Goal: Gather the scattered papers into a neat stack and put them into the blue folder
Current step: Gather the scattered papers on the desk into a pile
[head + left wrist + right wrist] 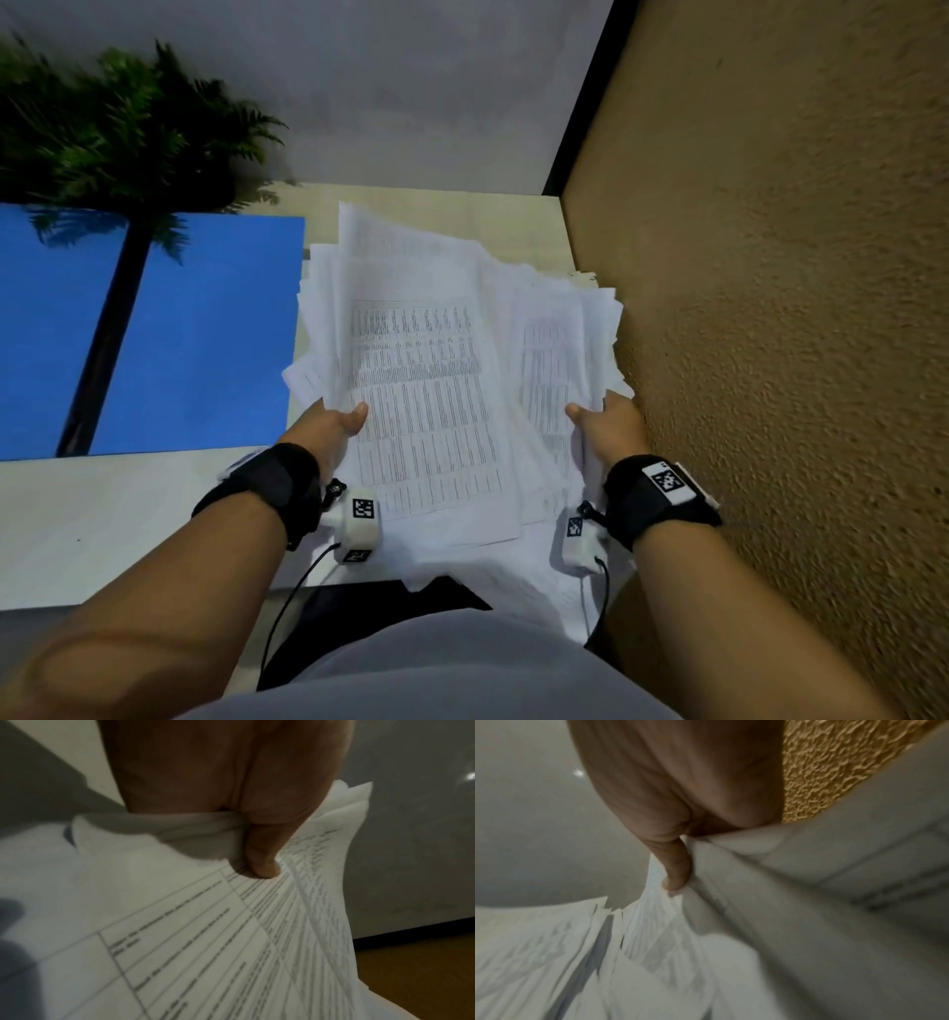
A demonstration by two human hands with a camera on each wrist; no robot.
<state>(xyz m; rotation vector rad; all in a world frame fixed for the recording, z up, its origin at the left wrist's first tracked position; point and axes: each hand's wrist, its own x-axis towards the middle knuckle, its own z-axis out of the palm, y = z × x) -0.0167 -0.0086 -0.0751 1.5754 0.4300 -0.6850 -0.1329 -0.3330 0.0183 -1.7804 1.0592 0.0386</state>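
A loose, uneven bundle of white printed papers (426,370) is held up over the right end of the table. My left hand (339,426) grips its left edge, thumb on top of the printed sheet (262,862). My right hand (601,421) grips the right edge, thumb pressed on the sheets (677,874). The fingers of both hands are hidden under the papers. The sheets fan out at different angles and some hang toward my lap. The blue folder (205,334) lies open and flat on the table to the left of the papers, with a black spine down its middle.
A green fern-like plant (118,123) stands at the back left, overhanging the folder. A rough tan wall (770,308) runs close along the right side. The pale table (102,524) extends to the front left; a grey wall is behind.
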